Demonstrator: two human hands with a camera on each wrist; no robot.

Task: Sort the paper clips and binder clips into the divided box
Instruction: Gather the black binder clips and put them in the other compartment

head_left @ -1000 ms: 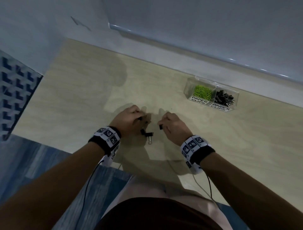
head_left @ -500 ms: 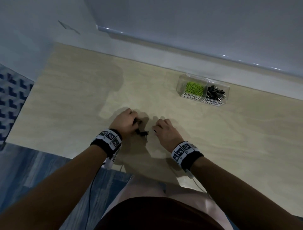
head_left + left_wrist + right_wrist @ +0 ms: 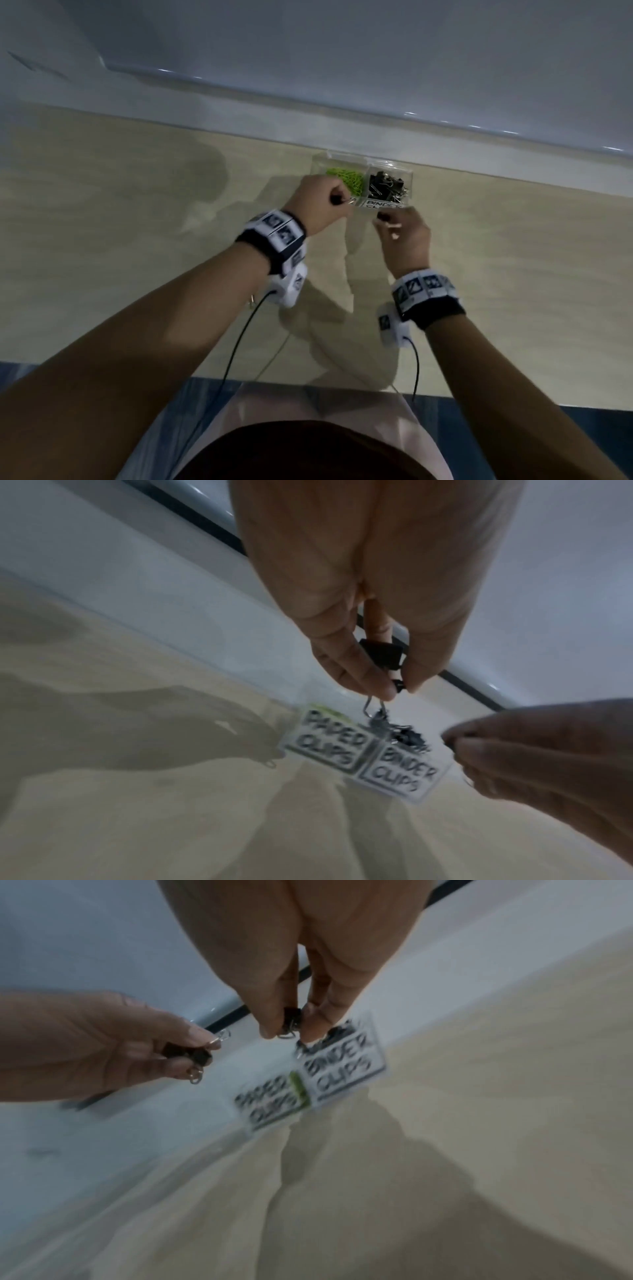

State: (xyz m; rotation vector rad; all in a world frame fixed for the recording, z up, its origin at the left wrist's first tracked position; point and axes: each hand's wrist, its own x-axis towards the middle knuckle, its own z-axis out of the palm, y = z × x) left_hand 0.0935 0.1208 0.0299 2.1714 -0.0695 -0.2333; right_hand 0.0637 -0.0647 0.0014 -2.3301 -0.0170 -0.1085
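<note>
Binder clips (image 3: 380,656) pinched in left hand (image 3: 320,202), just before paper-clip side of divided box (image 3: 407,174). Right hand (image 3: 406,236) pinches another binder clip (image 3: 291,1020), near box's binder-clip label. Half second ago both hands were down at table's near edge; now up at box. Pale wood table (image 3: 137,240), grey wall behind.

Both hands now reach forward across the table to the divided box (image 3: 407,176), no longer near the table's front edge. The left hand (image 3: 320,205) carries black binder clips (image 3: 382,656) to the box's front wall, while the right hand (image 3: 406,236) brings another binder clip (image 3: 291,1020) just before the binder-clip compartment.
</note>
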